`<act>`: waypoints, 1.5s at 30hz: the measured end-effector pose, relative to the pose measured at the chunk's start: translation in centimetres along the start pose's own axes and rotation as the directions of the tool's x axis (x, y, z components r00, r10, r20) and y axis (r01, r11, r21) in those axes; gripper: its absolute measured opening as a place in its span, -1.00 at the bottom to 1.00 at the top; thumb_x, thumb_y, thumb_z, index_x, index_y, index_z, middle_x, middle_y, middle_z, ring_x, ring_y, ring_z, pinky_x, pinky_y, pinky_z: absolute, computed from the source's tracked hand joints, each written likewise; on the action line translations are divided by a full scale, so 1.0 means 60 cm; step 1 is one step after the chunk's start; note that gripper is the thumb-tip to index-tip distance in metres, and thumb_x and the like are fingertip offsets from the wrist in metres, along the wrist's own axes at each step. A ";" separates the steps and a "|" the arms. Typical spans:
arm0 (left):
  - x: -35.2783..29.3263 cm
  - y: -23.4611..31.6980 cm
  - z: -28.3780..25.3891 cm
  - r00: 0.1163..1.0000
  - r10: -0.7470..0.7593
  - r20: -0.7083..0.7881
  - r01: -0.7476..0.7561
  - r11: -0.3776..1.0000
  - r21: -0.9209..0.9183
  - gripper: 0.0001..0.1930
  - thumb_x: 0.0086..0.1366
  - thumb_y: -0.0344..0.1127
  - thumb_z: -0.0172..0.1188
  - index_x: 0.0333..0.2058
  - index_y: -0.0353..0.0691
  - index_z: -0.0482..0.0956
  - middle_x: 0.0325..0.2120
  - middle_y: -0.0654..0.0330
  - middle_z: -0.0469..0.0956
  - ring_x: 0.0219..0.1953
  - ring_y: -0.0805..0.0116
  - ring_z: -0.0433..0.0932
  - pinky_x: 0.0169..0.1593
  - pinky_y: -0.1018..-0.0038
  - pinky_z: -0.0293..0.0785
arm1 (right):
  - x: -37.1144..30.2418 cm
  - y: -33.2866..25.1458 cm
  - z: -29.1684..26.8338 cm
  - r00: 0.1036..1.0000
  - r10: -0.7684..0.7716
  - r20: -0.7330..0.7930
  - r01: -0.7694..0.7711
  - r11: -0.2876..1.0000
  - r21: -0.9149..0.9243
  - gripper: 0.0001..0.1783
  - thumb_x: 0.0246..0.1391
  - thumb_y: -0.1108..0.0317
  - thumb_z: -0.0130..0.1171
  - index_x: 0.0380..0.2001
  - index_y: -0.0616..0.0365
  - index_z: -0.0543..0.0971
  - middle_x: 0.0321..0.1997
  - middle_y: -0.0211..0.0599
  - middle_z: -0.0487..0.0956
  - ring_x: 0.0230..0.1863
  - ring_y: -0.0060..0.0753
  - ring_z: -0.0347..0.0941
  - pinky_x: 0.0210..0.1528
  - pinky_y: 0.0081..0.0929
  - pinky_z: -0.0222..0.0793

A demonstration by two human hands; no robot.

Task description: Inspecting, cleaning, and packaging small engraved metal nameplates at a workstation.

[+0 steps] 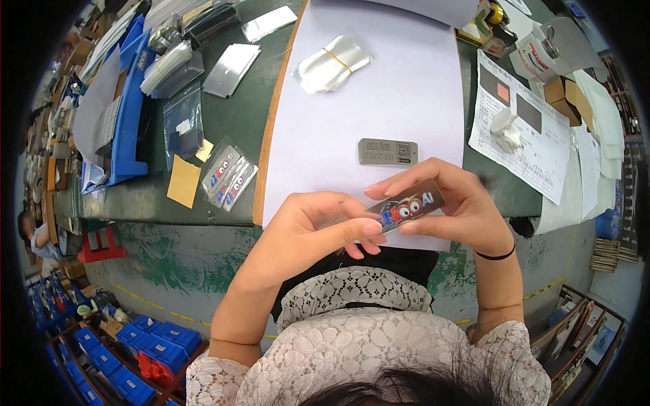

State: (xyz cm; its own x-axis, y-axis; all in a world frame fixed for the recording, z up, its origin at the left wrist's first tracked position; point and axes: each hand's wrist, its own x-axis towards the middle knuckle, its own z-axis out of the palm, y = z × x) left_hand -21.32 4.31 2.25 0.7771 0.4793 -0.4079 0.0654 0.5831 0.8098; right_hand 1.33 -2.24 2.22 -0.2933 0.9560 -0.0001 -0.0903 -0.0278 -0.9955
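A small dark rectangular tag [410, 208] with a colourful big-eyed cartoon print is held just above the near edge of the white sheet [325, 142]. My right hand [459, 204] pinches its right part between thumb and fingers. At its left end, my left hand [315, 233] closes thumb and fingertips on it, partly hiding that end. Just beyond my fingers, a grey metal-looking tag [388, 152] with engraved lettering and a square code lies flat on the sheet. Farther off rests a bundle of clear plastic sleeves [334, 63] with a yellow rubber band round it.
On the green table at left lie bagged cartoon-print tags [229, 177], a yellow paper piece [183, 181], stacked clear sheets [231, 70] and a blue bin [127, 115]. At right are a printed form [521, 128] with a crumpled white wad [506, 130], and a white bottle [535, 57].
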 end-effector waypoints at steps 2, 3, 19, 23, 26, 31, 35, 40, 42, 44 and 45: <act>0.001 -0.007 -0.001 0.996 0.078 -0.031 -0.075 0.992 0.105 -0.82 0.26 -0.35 0.26 -0.29 -0.38 0.63 -0.42 0.12 0.64 -0.34 0.47 0.58 -0.26 0.57 0.49 | 0.002 -0.003 0.007 0.994 -0.023 -0.103 0.020 0.999 -0.029 -0.52 0.00 0.54 0.29 0.04 0.22 0.45 0.04 -0.12 0.57 0.05 -0.38 0.50 0.09 -0.39 0.41; 0.001 -0.007 0.002 0.996 0.079 -0.033 -0.075 0.992 0.105 -0.82 0.26 -0.35 0.26 -0.29 -0.38 0.63 -0.42 0.12 0.64 -0.34 0.47 0.58 -0.26 0.57 0.49 | 0.003 -0.004 0.010 0.979 -0.047 -0.200 0.036 0.998 -0.058 -0.49 0.01 0.52 0.28 0.08 0.23 0.45 0.05 -0.15 0.57 0.03 -0.41 0.50 0.07 -0.40 0.41; -0.018 0.019 -0.057 0.591 0.571 -0.569 -0.259 0.803 0.537 -0.96 0.23 -0.48 0.25 -0.34 -0.30 0.62 -0.40 0.31 0.57 -0.38 0.61 0.48 -0.32 0.69 0.40 | 0.009 0.005 -0.006 0.940 -0.336 -0.052 0.121 0.475 -0.872 -0.45 -0.13 0.43 0.34 0.02 0.19 0.50 0.01 -0.23 0.49 0.00 -0.15 0.37 0.02 -0.32 0.34; -0.037 0.016 -0.131 0.492 0.689 -0.532 -0.017 0.618 0.786 -0.87 0.30 -0.39 0.19 -0.25 -0.32 0.62 -0.37 0.26 0.55 -0.33 0.56 0.47 -0.23 0.59 0.40 | 0.012 0.021 -0.034 0.939 -0.305 -0.161 0.002 0.472 -0.882 -0.62 -0.13 0.45 0.33 -0.16 0.24 0.55 -0.15 -0.26 0.48 -0.15 -0.20 0.34 -0.09 -0.37 0.31; -0.039 0.008 -0.143 0.496 0.733 -0.466 0.015 0.529 0.848 -0.84 0.33 -0.37 0.15 -0.22 -0.33 0.62 -0.39 0.23 0.54 -0.33 0.54 0.47 -0.21 0.56 0.39 | 0.014 0.025 -0.038 0.937 -0.322 -0.137 0.028 0.459 -0.888 -0.64 -0.13 0.45 0.33 -0.19 0.24 0.56 -0.19 -0.28 0.47 -0.17 -0.23 0.33 -0.11 -0.38 0.30; -0.029 0.023 -0.121 0.502 0.704 -0.503 -0.205 0.662 0.721 -0.83 0.35 -0.39 0.10 -0.18 -0.32 0.60 -0.38 0.22 0.57 -0.39 0.55 0.47 -0.25 0.61 0.38 | 0.017 0.018 -0.030 0.926 -0.345 -0.151 0.025 0.456 -0.890 -0.65 -0.14 0.46 0.34 -0.20 0.23 0.57 -0.21 -0.30 0.49 -0.19 -0.24 0.35 -0.12 -0.38 0.31; 0.004 0.024 -0.040 0.828 0.409 -0.384 -0.216 0.864 0.455 -0.76 0.32 -0.41 0.15 -0.07 -0.33 0.53 -0.39 0.22 0.58 -0.41 0.57 0.46 -0.28 0.64 0.38 | 0.014 -0.005 -0.010 0.918 -0.379 -0.117 0.075 0.456 -0.887 -0.62 -0.16 0.49 0.34 -0.17 0.20 0.57 -0.23 -0.28 0.50 -0.22 -0.22 0.37 -0.15 -0.38 0.32; 0.014 0.014 -0.009 0.942 0.266 -0.204 -0.221 0.951 0.217 -0.71 0.29 -0.45 0.16 -0.02 -0.35 0.49 -0.38 0.16 0.61 -0.43 0.58 0.46 -0.28 0.65 0.37 | 0.008 -0.016 0.009 0.915 -0.384 -0.120 0.118 0.541 -0.833 -0.61 -0.14 0.50 0.35 -0.15 0.19 0.56 -0.26 -0.26 0.50 -0.25 -0.25 0.39 -0.19 -0.43 0.34; 0.018 0.008 -0.011 0.914 0.353 -0.202 -0.303 0.922 0.240 -0.73 0.29 -0.46 0.15 -0.04 -0.38 0.49 -0.39 0.08 0.65 -0.49 0.62 0.47 -0.46 0.72 0.26 | 0.005 -0.019 0.008 0.914 -0.370 -0.166 0.115 0.628 -0.769 -0.63 -0.12 0.49 0.34 -0.15 0.19 0.56 -0.27 -0.27 0.50 -0.26 -0.29 0.39 -0.20 -0.45 0.35; 0.017 0.012 -0.008 0.922 0.327 -0.208 -0.279 0.933 0.229 -0.73 0.29 -0.46 0.15 -0.05 -0.38 0.49 -0.40 0.07 0.65 -0.50 0.62 0.47 -0.46 0.72 0.26 | 0.005 -0.022 0.004 0.946 -0.216 -0.241 0.037 0.813 -0.582 -0.71 -0.04 0.49 0.33 -0.19 0.21 0.55 -0.33 -0.35 0.50 -0.31 -0.47 0.39 -0.24 -0.55 0.34; 0.016 0.012 -0.006 0.928 0.302 -0.217 -0.255 0.942 0.218 -0.74 0.29 -0.46 0.15 -0.06 -0.38 0.50 -0.40 0.05 0.65 -0.51 0.62 0.47 -0.46 0.72 0.27 | 0.004 -0.016 0.002 0.945 -0.217 -0.245 0.037 0.813 -0.581 -0.71 -0.04 0.49 0.33 -0.19 0.21 0.55 -0.33 -0.35 0.50 -0.31 -0.47 0.39 -0.24 -0.55 0.34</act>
State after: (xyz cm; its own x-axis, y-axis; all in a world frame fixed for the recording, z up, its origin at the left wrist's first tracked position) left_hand -20.75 5.43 2.31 0.6055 0.7632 -0.2257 -0.0005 0.2840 0.9588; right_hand 1.22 -2.03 3.17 -0.0247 0.9808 0.1932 0.4684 0.1821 -0.8645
